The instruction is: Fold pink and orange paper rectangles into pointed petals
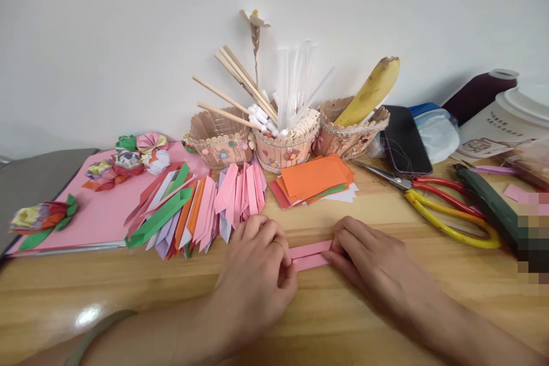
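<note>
A pink paper strip (309,255), folded lengthwise with a seam along its middle, lies on the wooden table between my hands. My left hand (259,266) is closed on its left end, and a ring shows on one finger. At the other end, my right hand (371,254) pinches the paper between thumb and curled fingers. Just beyond my left hand stands a row of folded pink paper pieces (240,194), beside a pile of green, orange and purple folded pieces (171,214). Flat orange paper sheets (316,177) are stacked behind the gap between my hands.
Decorated wooden baskets (283,151) along the wall hold sticks, clear tubes and a banana (371,88). To the right lie scissors (450,211), a phone (406,140), a dark green tool (486,206) and a paper cup (501,120). Paper flowers (128,160) rest on a pink folder (90,214) at left.
</note>
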Demonstrator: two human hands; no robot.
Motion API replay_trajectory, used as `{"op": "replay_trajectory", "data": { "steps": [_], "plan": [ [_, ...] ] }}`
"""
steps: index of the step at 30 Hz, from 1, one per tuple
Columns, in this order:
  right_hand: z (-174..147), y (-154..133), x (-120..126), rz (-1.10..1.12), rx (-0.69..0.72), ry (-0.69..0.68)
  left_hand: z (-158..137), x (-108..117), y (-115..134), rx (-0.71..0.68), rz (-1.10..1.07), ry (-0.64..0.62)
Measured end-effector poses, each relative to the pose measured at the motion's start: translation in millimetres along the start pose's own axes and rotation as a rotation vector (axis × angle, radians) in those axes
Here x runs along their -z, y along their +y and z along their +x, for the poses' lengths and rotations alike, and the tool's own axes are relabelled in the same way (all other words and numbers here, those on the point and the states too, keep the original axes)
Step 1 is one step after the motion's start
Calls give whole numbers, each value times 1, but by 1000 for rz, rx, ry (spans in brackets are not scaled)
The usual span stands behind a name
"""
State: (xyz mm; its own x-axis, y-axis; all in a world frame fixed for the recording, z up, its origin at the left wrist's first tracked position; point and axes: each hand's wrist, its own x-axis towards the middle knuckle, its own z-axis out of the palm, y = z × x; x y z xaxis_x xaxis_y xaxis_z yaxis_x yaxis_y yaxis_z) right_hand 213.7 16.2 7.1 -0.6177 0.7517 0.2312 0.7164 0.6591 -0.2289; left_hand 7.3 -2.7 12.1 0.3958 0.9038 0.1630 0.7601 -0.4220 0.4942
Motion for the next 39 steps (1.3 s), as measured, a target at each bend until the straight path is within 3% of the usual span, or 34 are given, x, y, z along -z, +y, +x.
{"op": "replay_trajectory", "data": {
  "steps": [11,14,17,21,24,26,31,39],
  "plan": [
    [0,1,-1,-62,28,13,-2,3,-1,26,-5,-55],
    [0,0,-1,-54,28,-6,-2,2,-3,19,-44,-20],
    [1,1,-1,-55,41,-6,-4,-1,-6,-156,-42,50],
    [2,6,2,-91,28,7,-8,-7,-11,-466,165,129],
    [1,10,6,-103,43,85,-11,-10,-12,-541,327,184],
    [-2,10,8,-85,131,123,-12,-11,-13,-549,376,198],
    [-9,2,8,-79,414,-62,-11,-12,-14,-546,435,232],
    [-11,6,7,2,386,-235,-21,-11,-8,-612,542,269]
  ]
}}
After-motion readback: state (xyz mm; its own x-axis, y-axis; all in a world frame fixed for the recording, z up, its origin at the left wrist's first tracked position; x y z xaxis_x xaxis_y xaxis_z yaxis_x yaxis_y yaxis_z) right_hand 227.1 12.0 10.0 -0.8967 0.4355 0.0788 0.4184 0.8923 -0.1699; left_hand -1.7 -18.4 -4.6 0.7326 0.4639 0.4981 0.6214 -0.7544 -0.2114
